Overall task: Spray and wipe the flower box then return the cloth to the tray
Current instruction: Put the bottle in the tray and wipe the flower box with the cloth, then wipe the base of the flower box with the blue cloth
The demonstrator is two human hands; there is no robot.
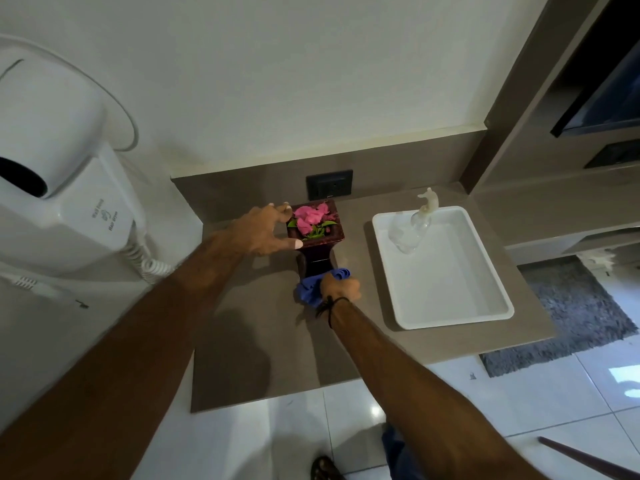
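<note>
Blue cloth (pixel 307 289) bunched in right hand (pixel 341 287); left hand (pixel 260 233) grips flower box (pixel 317 259) rim.

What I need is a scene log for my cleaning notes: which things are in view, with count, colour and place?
flower box: 1, dark red-brown, on the counter in front of the wall socket
flowers: 1 bunch, pink with green leaves, in the flower box
cloth: 1, blue, against the flower box's lower front
tray: 1, white, on the counter right of the flower box
spray bottle: 1, clear, in the tray's far left part
counter: 1, grey-brown, along the wall
wall socket: 1, black, behind the flower box
hair dryer: 1, white, on the wall at left
rug: 1, grey, on the floor at right
left hand: grips the flower box's top rim
right hand: holds the cloth
</note>
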